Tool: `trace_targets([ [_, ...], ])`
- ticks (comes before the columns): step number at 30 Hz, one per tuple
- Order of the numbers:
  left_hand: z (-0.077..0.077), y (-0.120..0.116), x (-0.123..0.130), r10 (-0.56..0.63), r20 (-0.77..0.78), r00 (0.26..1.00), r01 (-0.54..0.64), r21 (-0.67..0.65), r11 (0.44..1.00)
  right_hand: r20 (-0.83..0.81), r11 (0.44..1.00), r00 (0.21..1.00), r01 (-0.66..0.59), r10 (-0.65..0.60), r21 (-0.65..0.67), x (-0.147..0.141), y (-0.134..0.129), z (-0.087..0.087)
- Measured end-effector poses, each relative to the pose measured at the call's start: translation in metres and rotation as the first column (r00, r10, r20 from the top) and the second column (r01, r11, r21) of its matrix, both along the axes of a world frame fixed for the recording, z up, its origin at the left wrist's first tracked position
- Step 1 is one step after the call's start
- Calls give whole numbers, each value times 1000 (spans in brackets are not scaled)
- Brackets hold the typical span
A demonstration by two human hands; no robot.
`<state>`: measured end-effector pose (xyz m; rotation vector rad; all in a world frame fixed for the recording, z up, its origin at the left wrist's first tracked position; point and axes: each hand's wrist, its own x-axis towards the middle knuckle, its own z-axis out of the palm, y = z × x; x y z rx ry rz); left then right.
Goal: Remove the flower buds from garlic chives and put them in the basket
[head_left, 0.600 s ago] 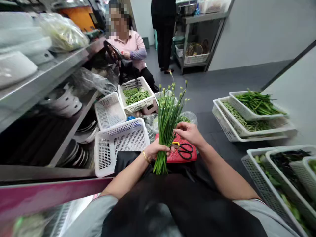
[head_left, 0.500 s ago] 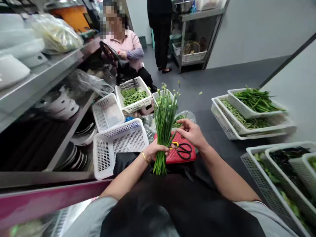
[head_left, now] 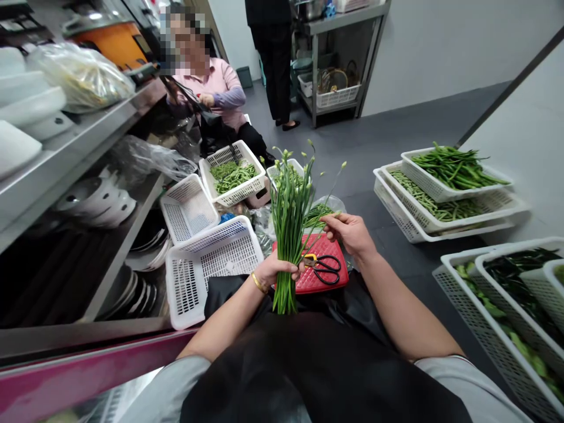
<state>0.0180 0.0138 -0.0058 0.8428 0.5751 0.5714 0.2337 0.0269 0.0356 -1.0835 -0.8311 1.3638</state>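
Bunch of flowering green stems (head_left: pixel 286 220), one. Stems long, slender, straight and deep green, brighter at the lower ends, which finish roughly level. Pale yellow-green buds at the tips; the top fans loosely, a few stems straying outward. Stands nearly upright above the left part of the red quilted case (head_left: pixel 328 242), partly covering it.

Left hand (head_left: pixel 277 269): fingers wrapped around the lower part of the bunch, stem ends protruding below. Gold bracelet (head_left: pixel 259 283) at the wrist.

Right hand (head_left: pixel 352 235): above the right part of the case, thumb and forefinger pinching a thin stem (head_left: pixel 312 242) that bends away from the bunch.

Scissors (head_left: pixel 318 263), one pair: black handles, yellow at the pivot; lying on the case.

Large white basket (head_left: pixel 224 263): perforated, left of the case. Smaller white basket (head_left: pixel 189 205): beyond it, farther left of the case.

Basket of green beans (head_left: pixel 231 200): white, beyond the case to the left.

Stacked white baskets (head_left: pixel 399 220): right of the case, well apart, with long green vegetables (head_left: pixel 453 167) heaped in the uppermost.

Seated person in a pink shirt (head_left: pixel 224 79): beyond the case, farther left.

Steel counter (head_left: pixel 348 17): far beyond the case.
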Motion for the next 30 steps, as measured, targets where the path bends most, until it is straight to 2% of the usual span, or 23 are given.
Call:
trace_targets([
  [5,-2,4,5,-75,35,997,74,29,997,82,991,990,114,-119,66,16,25,23],
  [9,-3,2,7,-60,76,995,60,-8,998,50,991,999,11,-17,134,26,40,33],
  [10,-3,2,7,-50,83,995,51,-19,999,23,989,1000,5,-9,148,26,38,31],
  [12,-3,0,6,-43,82,996,46,-32,998,-11,989,997,77,-77,129,22,27,20],
  [14,-3,0,5,-47,63,997,49,-36,998,1,989,989,145,-145,35,12,8,3],
  [16,-3,-1,4,-46,34,998,47,-25,999,26,995,997,72,-70,-67,-4,-12,-12],
  [18,-3,-2,4,-43,9,999,43,1,999,40,991,996,-74,79,-109,-20,-26,-20],
  [19,-3,-2,4,-49,0,999,49,14,999,47,987,991,-120,125,-108,-26,-30,-21],
  [21,-3,-2,5,-66,-6,998,66,32,997,55,988,989,-132,137,-82,-33,-31,-17],
  [26,-2,-5,0,-71,1,997,71,44,997,68,979,977,-198,200,-45,-24,-27,0],
  [30,-1,-8,-3,-69,-21,997,70,44,997,120,985,978,-171,169,3,-22,-32,4],
])
